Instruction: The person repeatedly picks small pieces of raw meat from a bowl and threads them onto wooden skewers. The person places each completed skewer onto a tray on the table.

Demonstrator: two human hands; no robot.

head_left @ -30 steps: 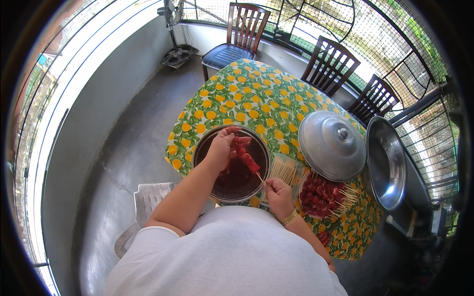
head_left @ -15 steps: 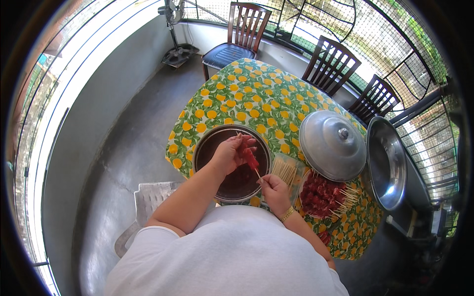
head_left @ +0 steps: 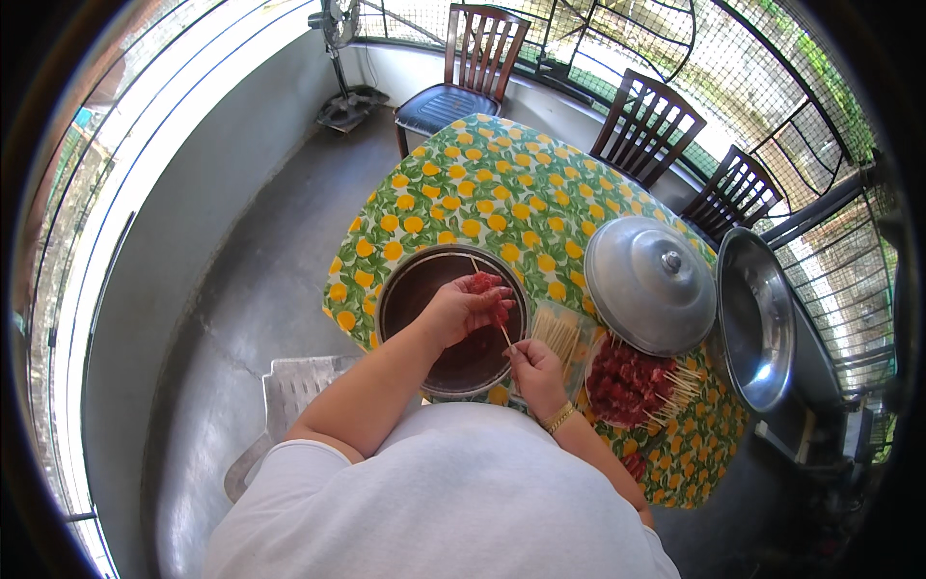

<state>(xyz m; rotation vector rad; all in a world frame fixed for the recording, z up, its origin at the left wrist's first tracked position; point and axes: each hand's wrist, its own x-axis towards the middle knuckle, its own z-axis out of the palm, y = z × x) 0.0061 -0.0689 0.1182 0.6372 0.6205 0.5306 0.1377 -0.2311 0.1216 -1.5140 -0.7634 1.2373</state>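
Note:
Over a wide round pot (head_left: 410, 282) with a dark reddish-brown inside, my left hand (head_left: 460, 311) closes round red raw meat (head_left: 500, 313) threaded on a thin wooden skewer (head_left: 507, 338). The skewer's tip shows above the fingers, near the pot's far side. My right hand (head_left: 538, 372) pinches the lower end of the same skewer, just past the pot's right rim. Beside that hand, a bundle of bare wooden sticks (head_left: 557, 331) lies in a clear tray. Farther right, a plate of skewered meat (head_left: 625, 384) has its stick ends pointing right.
A domed metal lid (head_left: 641, 275) rests behind the plate. A large steel basin (head_left: 757, 318) stands at the right edge of the lemon-patterned tablecloth (head_left: 463, 183). Dark wooden chairs (head_left: 646, 125) line the far side. A grey plastic chair (head_left: 289, 396) is at my left.
My left fingers have shifted along the meat, which now looks more bunched, and the skewer's tip shows above them. My right hand stays on the skewer's end.

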